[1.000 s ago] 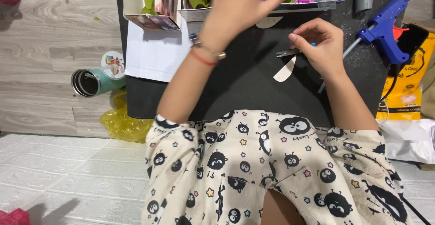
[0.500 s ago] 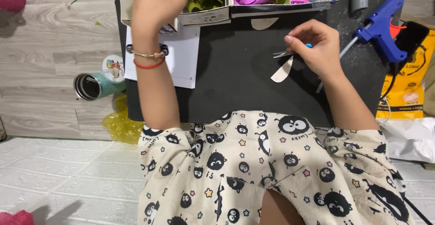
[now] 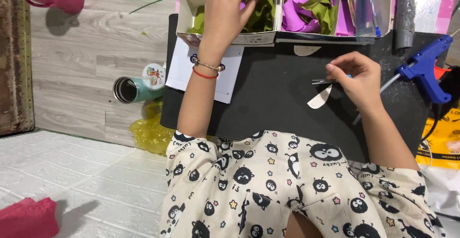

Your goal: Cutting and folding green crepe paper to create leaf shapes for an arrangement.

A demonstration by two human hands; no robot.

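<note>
**Left hand in the scrap box, right hand on the scissors**

- Left hand (image 3: 227,15) reaches forward into a white cardboard box (image 3: 191,3) at the far edge of the black tabletop (image 3: 268,108). Fingers curled together over green felt scraps (image 3: 261,13); whether a piece is actually pinched between them, cannot tell — the fingertips are buried in the pile.
- Right hand (image 3: 357,77) sits nearer the body, closed on small scissors (image 3: 323,81). The blades point left, long axis roughly level across the tabletop.
- A pale petal-shaped cutout (image 3: 320,97) hangs just under the blades, long axis tilted, narrow end down-left. Touching the scissors or only beside them: not clear.
- The green scraps lie straight ahead of the left hand, well apart from the right; the left is plainly the nearer hand to them.
- A second box (image 3: 311,34), with purple and green scraps, stands just right of the first. Another pale cutout (image 3: 306,50) lies in front of it.
- Blue glue gun (image 3: 424,70) rests at the tabletop's right edge, nozzle toward the right hand.
- Open black surface between the two forearms gives the most free room. A white sheet (image 3: 179,70) lies under the left wrist; a teal tin (image 3: 136,88) lies on the floor off the left edge.
</note>
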